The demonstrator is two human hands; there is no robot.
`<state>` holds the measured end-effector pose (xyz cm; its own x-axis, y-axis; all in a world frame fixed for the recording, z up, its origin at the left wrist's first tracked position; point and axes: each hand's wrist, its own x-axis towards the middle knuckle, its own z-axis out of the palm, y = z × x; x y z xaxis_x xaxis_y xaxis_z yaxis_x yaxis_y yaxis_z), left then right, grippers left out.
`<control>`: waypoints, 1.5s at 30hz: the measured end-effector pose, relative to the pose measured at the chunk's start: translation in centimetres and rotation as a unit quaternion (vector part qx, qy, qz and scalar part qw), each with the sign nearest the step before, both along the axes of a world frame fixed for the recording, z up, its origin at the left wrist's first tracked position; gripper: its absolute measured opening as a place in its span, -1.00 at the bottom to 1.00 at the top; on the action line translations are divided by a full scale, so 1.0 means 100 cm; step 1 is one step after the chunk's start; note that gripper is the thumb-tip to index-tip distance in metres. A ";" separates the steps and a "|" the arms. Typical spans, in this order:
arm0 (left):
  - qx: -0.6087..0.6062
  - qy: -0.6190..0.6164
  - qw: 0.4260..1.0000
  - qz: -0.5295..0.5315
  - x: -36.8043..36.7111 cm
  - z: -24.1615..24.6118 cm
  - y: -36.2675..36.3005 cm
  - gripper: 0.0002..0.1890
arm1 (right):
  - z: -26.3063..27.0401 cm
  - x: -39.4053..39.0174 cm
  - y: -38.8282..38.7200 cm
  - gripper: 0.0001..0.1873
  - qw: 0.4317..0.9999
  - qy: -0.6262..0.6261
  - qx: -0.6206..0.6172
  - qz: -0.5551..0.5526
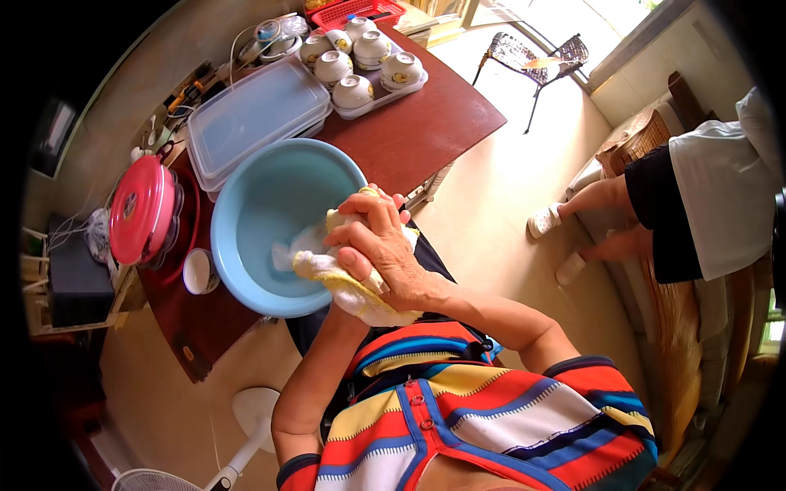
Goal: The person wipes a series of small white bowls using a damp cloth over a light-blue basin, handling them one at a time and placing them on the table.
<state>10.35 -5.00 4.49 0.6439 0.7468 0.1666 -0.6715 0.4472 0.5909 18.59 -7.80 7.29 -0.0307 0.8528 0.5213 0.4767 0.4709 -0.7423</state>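
Note:
A white cloth [359,294] with yellow edging is bunched between my two hands above the near right rim of a light blue plastic basin [230,270]. My right hand [390,258] lies on top, its fingers bent over the cloth. Below it, my left hand [402,205] is mostly hidden by the cloth and the right hand; some fingertips show past the far side. One end of the cloth hangs toward the basin's inside. The basin appears to hold clear water.
On the dark red table [411,132] are lidded plastic containers [258,116], upturned bowls [353,92] on a tray, a red-lidded pan [138,208] and a white cup [200,272]. A standing fan [245,442] is at lower left. A person [675,202] stands by the sofa [715,307]; a chair [522,58] stands beyond.

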 end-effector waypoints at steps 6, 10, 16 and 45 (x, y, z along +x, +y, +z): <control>0.028 0.051 0.996 0.061 0.008 0.008 -0.007 -0.30 | 0.005 0.005 0.003 -0.83 0.999 -0.020 -0.022 0.012; 0.148 0.265 0.943 0.140 0.000 0.000 -0.014 -0.60 | 0.000 0.007 0.006 -0.81 0.999 0.029 0.023 -0.036; -0.036 0.239 0.965 0.098 -0.008 0.000 -0.031 -0.63 | -0.012 0.027 0.027 -0.66 0.970 0.212 -0.021 -0.121; 0.230 0.241 0.875 0.352 -0.018 0.034 -0.028 -0.60 | 0.004 -0.018 -0.015 -0.60 0.899 0.377 -0.210 0.077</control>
